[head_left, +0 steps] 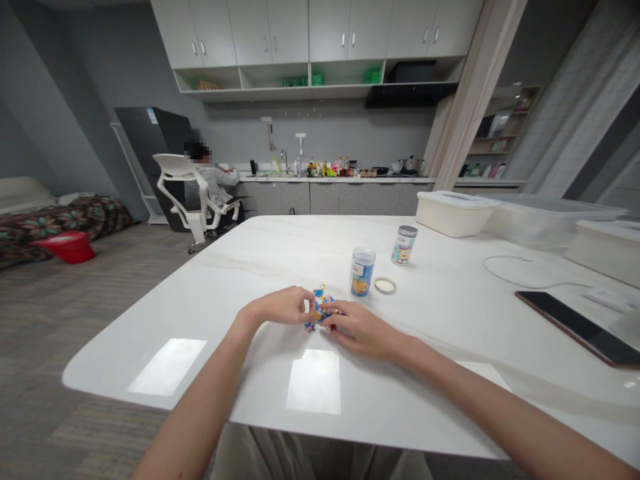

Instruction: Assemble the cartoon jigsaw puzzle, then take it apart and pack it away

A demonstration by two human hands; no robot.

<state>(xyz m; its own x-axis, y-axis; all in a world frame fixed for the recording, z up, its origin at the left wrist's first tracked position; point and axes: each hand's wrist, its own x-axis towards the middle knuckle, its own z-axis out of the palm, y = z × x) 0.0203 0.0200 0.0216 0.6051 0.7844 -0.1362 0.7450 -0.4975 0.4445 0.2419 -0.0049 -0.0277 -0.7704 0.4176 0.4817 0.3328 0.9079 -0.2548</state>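
Note:
A small heap of colourful puzzle pieces (320,308) lies on the white table (260,267) between my hands. My left hand (280,307) is curled just left of the heap, thumb and fingers pinched at its edge. My right hand (357,328) rests on the table at the heap's right side, fingertips closed on pieces. What each pinch holds is too small to name. Behind the heap stands an open blue-labelled jar (362,272) with its round lid (385,285) lying flat beside it. A second, capped jar (404,245) stands further back.
White lidded bins (453,212) and a clear bin (545,220) line the table's far right, with a white cable (505,270) and a dark tablet (580,327) near the right edge. A person sits in a white chair (185,193) at the kitchen counter behind.

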